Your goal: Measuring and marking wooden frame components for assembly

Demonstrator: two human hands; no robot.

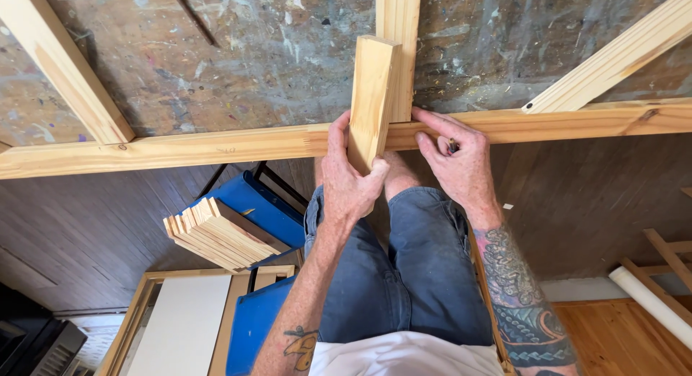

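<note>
My left hand (349,175) grips a short pale wooden block (373,95) and holds it upright against the long front rail (216,147) of a wooden frame. The block stands right beside the frame's centre bar (401,30). My right hand (455,163) rests on the rail just right of the block, index finger stretched toward the joint, with a small dark object pinched between its fingers. The frame lies on a paint-spattered work surface (252,59).
Diagonal braces (61,66) (613,59) run across the frame's corners. A stack of short wooden slats (216,235) lies on a blue seat (263,206) below left. More frames (155,289) lean lower left, and a white roll (652,297) lies at right.
</note>
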